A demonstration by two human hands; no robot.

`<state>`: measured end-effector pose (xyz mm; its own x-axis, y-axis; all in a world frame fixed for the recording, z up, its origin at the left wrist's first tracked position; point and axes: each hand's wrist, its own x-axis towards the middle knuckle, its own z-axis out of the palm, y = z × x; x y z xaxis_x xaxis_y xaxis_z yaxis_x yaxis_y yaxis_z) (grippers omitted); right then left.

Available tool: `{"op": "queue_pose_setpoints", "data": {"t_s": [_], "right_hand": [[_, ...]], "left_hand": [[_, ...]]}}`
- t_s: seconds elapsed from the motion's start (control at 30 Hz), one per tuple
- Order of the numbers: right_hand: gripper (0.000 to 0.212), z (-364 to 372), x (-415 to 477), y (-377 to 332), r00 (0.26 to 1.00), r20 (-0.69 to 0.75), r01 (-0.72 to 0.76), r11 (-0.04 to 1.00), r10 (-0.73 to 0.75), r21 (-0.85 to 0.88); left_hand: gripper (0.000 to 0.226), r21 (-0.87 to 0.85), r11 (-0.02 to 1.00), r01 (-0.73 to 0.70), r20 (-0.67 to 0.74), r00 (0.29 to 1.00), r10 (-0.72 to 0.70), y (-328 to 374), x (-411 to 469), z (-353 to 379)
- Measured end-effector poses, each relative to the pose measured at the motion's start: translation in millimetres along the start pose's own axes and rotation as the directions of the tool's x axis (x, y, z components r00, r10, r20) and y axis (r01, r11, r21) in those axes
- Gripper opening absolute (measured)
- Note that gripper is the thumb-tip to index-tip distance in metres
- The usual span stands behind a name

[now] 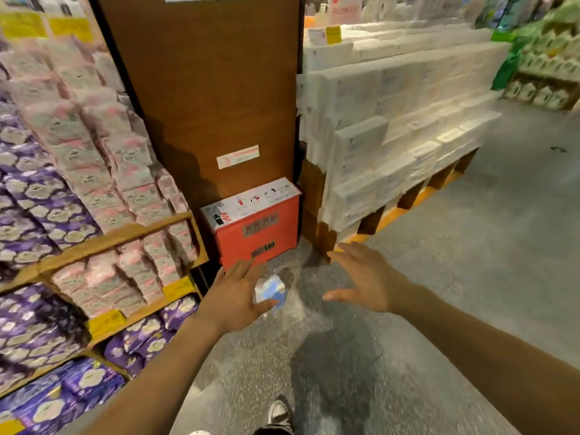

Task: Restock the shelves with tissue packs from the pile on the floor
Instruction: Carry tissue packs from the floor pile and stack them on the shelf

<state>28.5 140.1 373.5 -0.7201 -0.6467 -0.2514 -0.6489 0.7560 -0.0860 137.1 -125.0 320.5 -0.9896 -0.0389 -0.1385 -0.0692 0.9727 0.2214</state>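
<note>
Bright overhead light, motion blur, wide-angle bending at edges.

Bare forearms [150,381], blk/wht sneaker [279,414]

Left, shelves [125,234]; centre, box [255,226] before panel [204,89]; right, stacked packs [392,120].
</note>
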Motion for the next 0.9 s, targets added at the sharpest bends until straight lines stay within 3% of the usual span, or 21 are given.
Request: {"op": "queue_pose_setpoints", "data": {"t_s": [0.1, 0.2, 0.33, 0.4, 0.53, 0.9], "right_hand": [[0.098, -13, 87, 22, 0.999, 0.046, 0.013, 1.000, -0.013, 0.006], [0.100, -11, 165, 38, 0.994, 0.098, 0.054, 0.998, -0.055, 0.018], [0.128, 11, 288, 67, 0.981, 0.110, 0.161, 0.987, -0.158, -0.012], [0.118, 35, 345, 77, 0.964, 0.147, 0.224, 0.974, -0.220, -0.012], [0.100, 125, 452, 93, 0.929, 0.159, 0.341, 0.940, -0.335, -0.010], [0.109, 483, 657, 133, 0.859, 0.210, 0.471, 0.881, -0.467, 0.030]], "left_hand": [[0.118, 0.027, 0.999, 0.018, 0.031, 0.999, -0.019, -27, 73, -10], [0.091, 0.012, 0.998, 0.063, 0.075, 0.995, -0.063, -48, 134, -8], [0.087, 0.004, 0.990, 0.143, 0.067, 0.987, -0.143, -80, 219, 7], [0.088, 0.009, 0.983, 0.181, 0.060, 0.982, -0.181, -99, 255, 34], [0.091, -0.022, 0.957, 0.289, 0.059, 0.956, -0.287, -142, 325, 129], [0.121, -0.132, 0.884, 0.448, 0.121, 0.893, -0.434, -251, 469, 497]]}}
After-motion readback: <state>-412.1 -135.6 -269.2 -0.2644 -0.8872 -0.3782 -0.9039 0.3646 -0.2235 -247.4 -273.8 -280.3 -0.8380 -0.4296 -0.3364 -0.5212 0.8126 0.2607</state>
